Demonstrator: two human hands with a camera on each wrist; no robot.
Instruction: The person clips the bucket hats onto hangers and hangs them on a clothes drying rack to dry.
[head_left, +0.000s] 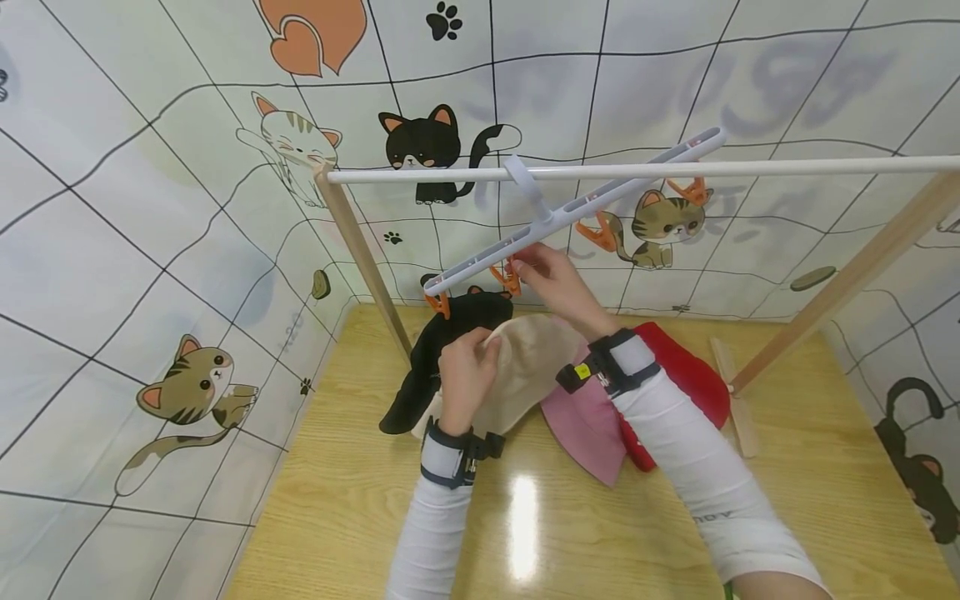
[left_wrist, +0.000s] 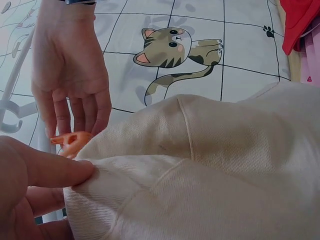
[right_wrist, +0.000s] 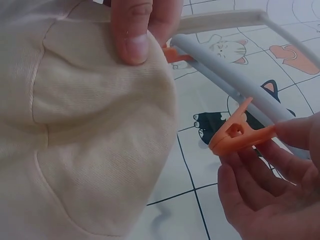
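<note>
My left hand [head_left: 467, 375] pinches the edge of a beige cloth hat [head_left: 532, 358] between thumb and fingers. In the right wrist view, my right hand [right_wrist: 272, 185] holds one lever of an orange clip [right_wrist: 237, 137]. That clip hangs from a pale blue-grey hanger [head_left: 551, 218], which hooks over a white rail. The beige hat's edge is close to the clip; in the right wrist view a gap shows between them. A black hat [head_left: 476, 312] is under the hanger's leftmost orange clip [head_left: 438, 304]; whether the clip bites it, I cannot tell.
A pink hat [head_left: 588, 437] and a red hat [head_left: 686, 379] lie on the wooden table [head_left: 330, 500] by my right forearm. The white rail [head_left: 810, 169] spans two wooden posts. More orange clips [head_left: 597, 232] hang along the tilted hanger. A cat-print sheet covers the walls.
</note>
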